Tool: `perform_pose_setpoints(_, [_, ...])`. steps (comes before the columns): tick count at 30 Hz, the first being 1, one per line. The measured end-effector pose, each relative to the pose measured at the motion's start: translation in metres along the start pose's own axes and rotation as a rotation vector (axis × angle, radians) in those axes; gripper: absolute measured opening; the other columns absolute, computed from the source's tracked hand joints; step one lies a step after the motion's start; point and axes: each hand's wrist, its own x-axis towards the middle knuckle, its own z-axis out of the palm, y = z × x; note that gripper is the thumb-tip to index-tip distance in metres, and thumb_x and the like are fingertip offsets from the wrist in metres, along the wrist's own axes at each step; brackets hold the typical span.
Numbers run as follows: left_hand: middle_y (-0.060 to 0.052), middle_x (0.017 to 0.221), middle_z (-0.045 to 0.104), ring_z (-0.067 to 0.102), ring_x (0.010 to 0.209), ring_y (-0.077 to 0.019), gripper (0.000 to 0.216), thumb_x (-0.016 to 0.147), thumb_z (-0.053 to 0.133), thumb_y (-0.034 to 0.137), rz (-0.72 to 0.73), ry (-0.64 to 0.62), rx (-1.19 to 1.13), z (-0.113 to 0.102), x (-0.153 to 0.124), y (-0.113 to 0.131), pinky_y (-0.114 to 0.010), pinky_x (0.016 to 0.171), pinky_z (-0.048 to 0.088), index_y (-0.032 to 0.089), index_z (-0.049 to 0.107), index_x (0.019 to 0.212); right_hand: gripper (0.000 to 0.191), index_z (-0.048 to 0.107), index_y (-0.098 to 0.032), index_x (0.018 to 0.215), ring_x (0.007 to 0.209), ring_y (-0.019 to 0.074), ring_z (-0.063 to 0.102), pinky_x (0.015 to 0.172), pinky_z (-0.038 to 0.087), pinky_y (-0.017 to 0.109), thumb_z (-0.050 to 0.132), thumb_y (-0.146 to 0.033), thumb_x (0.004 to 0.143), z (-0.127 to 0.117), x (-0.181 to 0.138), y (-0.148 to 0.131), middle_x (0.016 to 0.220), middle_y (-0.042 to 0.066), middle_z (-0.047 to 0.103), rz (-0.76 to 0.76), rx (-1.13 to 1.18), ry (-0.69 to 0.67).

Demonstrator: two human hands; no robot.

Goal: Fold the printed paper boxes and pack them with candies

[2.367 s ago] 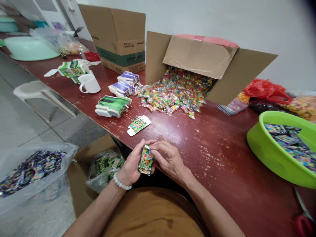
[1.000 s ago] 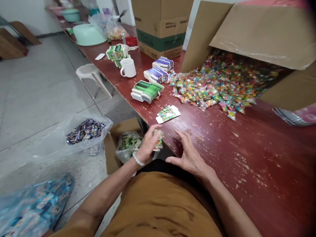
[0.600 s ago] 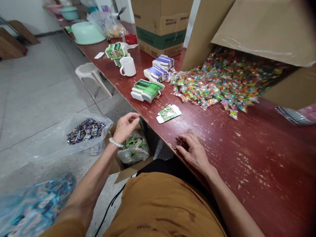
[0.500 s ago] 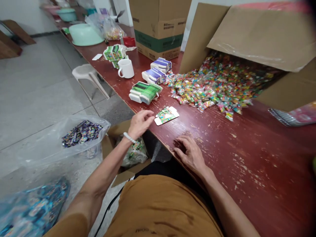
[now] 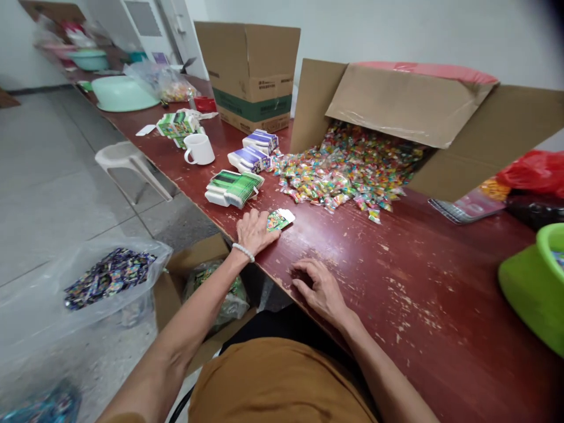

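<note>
My left hand [image 5: 254,230], with a white bead bracelet at the wrist, lies on the red-brown table [image 5: 396,282] and its fingers press on a flat green printed carton blank [image 5: 281,219]. My right hand [image 5: 321,287] rests palm down on the table near the front edge, fingers loosely spread, holding nothing. Just beyond the left hand sits a stack of green flat cartons [image 5: 233,188]. Two stacks of purple cartons [image 5: 253,151] lie farther back. A heap of small colourful wrapped candies [image 5: 348,170] spills from a tipped cardboard box [image 5: 409,111].
A white mug [image 5: 199,149], green boxes [image 5: 176,124], an upright cardboard box [image 5: 251,76] and a pale green basin [image 5: 123,94] stand along the table. A lime basin [image 5: 531,288] is at the right. On the floor: a box with a bag of green packs [image 5: 211,288], a bag of dark packs [image 5: 106,276], a stool [image 5: 127,161].
My left hand dropped the filled green pack toward the floor bag, then reached up onto the table and came down on the flat carton blank. My right hand settled on the table.
</note>
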Motion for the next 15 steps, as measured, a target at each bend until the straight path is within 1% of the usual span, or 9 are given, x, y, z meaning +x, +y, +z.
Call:
perform_pose_setpoints(3, [-0.019,0.116,0.059,0.049,0.112,-0.0381,0.054,0.082,0.057,0.050,0.031,0.137,0.018,-0.009,-0.026,0.014,-0.047,0.091,0.036,0.016,0.059,0.124,0.039,0.058,-0.019,0.120,0.087,0.0187,0.064,0.078,0.053,0.034,0.063,-0.033,0.084,-0.003,0.004,-0.003,0.106,0.009,0.067,0.259,0.362,0.097])
perform_pose_setpoints(5, [-0.018,0.113,0.061,0.051,0.109,-0.0374,0.052,0.081,0.059,0.048,0.133,0.180,-0.059,-0.013,-0.051,0.025,-0.047,0.091,0.036,0.017,0.061,0.121,0.052,0.052,-0.019,0.128,0.086,0.0181,0.065,0.073,0.053,0.031,0.064,-0.043,0.084,-0.007,0.007,-0.006,0.112,0.009,0.066,0.398,0.603,0.207])
perform_pose_setpoints(7, [-0.016,0.112,0.065,0.054,0.106,-0.0351,0.050,0.078,0.064,0.045,0.254,0.093,-0.266,-0.013,-0.077,0.035,-0.045,0.091,0.037,0.019,0.062,0.120,0.049,0.058,-0.018,0.120,0.087,0.0185,0.064,0.074,0.052,0.030,0.065,-0.048,0.083,-0.012,0.007,-0.010,0.109,0.009,0.067,0.435,0.722,0.278])
perform_pose_setpoints(8, [-0.014,0.111,0.066,0.057,0.105,-0.0334,0.051,0.076,0.067,0.043,0.245,0.026,-0.413,-0.013,-0.088,0.038,-0.044,0.092,0.038,0.020,0.061,0.121,0.044,0.062,-0.017,0.113,0.084,0.0183,0.063,0.075,0.051,0.030,0.066,-0.049,0.083,-0.015,0.007,-0.011,0.104,0.007,0.069,0.431,0.739,0.295])
perform_pose_setpoints(9, [-0.012,0.111,0.068,0.060,0.102,-0.0310,0.050,0.076,0.068,0.042,0.182,-0.051,-0.596,-0.012,-0.096,0.040,-0.041,0.090,0.041,0.022,0.060,0.121,0.039,0.064,-0.017,0.106,0.081,0.0178,0.062,0.075,0.051,0.030,0.066,-0.048,0.083,-0.018,0.006,-0.013,0.097,0.006,0.070,0.422,0.742,0.297])
perform_pose_setpoints(10, [-0.010,0.109,0.069,0.062,0.098,-0.0283,0.050,0.076,0.069,0.042,0.109,-0.175,-0.802,-0.011,-0.101,0.040,-0.038,0.086,0.044,0.022,0.059,0.121,0.036,0.066,-0.017,0.100,0.078,0.0171,0.061,0.074,0.050,0.030,0.066,-0.048,0.083,-0.021,0.005,-0.014,0.091,0.005,0.070,0.412,0.739,0.283])
perform_pose_setpoints(12, [-0.010,0.104,0.071,0.066,0.087,-0.0239,0.048,0.077,0.070,0.045,-0.009,-0.527,-1.186,-0.012,-0.105,0.039,-0.033,0.078,0.048,0.019,0.061,0.116,0.033,0.066,-0.017,0.093,0.072,0.0157,0.058,0.070,0.049,0.028,0.068,-0.048,0.081,-0.029,0.003,-0.018,0.083,0.002,0.068,0.391,0.734,0.230])
perform_pose_setpoints(14, [-0.013,0.100,0.072,0.068,0.081,-0.0227,0.050,0.073,0.073,0.048,-0.011,-0.935,-1.464,-0.014,-0.103,0.037,-0.031,0.073,0.049,0.015,0.065,0.110,0.031,0.066,-0.019,0.090,0.068,0.0147,0.057,0.066,0.048,0.027,0.069,-0.048,0.081,-0.037,0.002,-0.024,0.079,0.001,0.065,0.355,0.746,0.137])
perform_pose_setpoints(15, [-0.014,0.099,0.073,0.069,0.082,-0.0234,0.051,0.071,0.075,0.049,0.015,-1.092,-1.556,-0.016,-0.102,0.037,-0.031,0.073,0.049,0.014,0.066,0.107,0.030,0.066,-0.019,0.089,0.066,0.0143,0.056,0.064,0.048,0.027,0.069,-0.048,0.081,-0.040,0.003,-0.029,0.077,0.001,0.064,0.333,0.759,0.082])
